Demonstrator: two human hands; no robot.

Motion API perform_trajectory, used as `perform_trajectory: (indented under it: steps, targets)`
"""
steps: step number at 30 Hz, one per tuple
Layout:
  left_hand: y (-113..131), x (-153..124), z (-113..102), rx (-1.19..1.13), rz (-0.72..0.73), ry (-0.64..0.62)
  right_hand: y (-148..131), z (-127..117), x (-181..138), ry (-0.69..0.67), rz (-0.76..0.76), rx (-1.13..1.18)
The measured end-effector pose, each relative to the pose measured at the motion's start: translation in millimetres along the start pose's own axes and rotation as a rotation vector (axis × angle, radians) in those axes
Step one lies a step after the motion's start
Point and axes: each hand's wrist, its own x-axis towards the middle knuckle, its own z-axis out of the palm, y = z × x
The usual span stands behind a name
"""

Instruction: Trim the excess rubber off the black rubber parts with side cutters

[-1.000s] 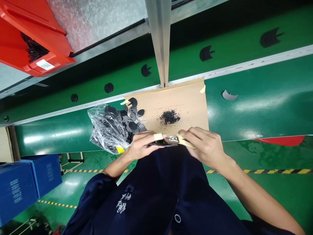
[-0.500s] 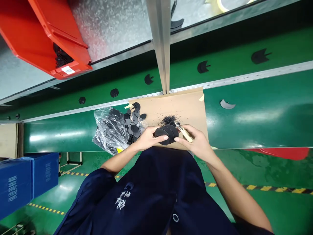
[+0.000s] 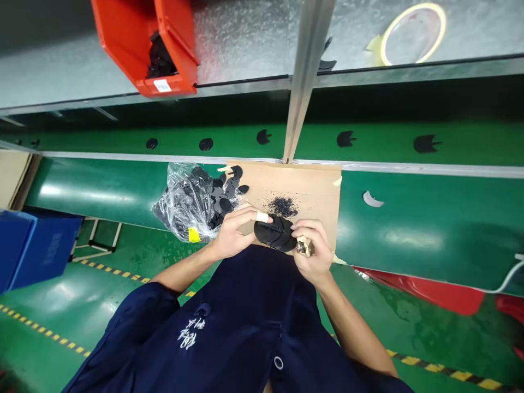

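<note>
Pinching black discs (image 3: 273,232) at its three o'clock, the left hand (image 3: 236,232) is facing the right hand (image 3: 313,250), closed round a just-turned tool (image 3: 302,246), likely sparing them.

Discs (image 3: 273,230) between the two hands: plain black. Hand tool (image 3: 303,246) in the right hand (image 3: 315,255): cream and silver. Finger wrap (image 3: 262,217) on the left hand (image 3: 234,233): cream. Paper sheet (image 3: 317,185) beyond both hands: tan, speckled with black crumbs (image 3: 283,206). Label (image 3: 194,234) left of the left hand: yellow. Bin (image 3: 184,85) farther beyond it: orange-red. Shirt (image 3: 249,311) on the hands' near side: navy, white lettering (image 3: 190,334).
</note>
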Motion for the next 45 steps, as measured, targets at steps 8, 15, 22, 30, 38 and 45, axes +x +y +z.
perform_trajectory:
  steps: [8,15,22,30,38,45]
  targets:
    - [12,-22,-8,0.142,0.08,0.142,0,16,-5,-0.093,-0.067,0.019]
    - [18,-41,-12,0.236,0.06,0.233,5,37,-8,-0.115,-0.181,0.028]
    - [15,-59,-25,-0.001,-0.232,0.246,12,49,-2,-0.186,-0.131,0.061]
    - [-25,-51,-45,-0.168,-0.582,0.005,31,64,7,-0.362,-0.149,-0.088]
    - [-210,19,-112,0.231,-0.741,0.149,104,44,-36,-0.596,0.386,-0.463]
    - [-364,122,-127,0.429,-0.713,0.125,139,11,-118,-0.602,0.631,-0.759]
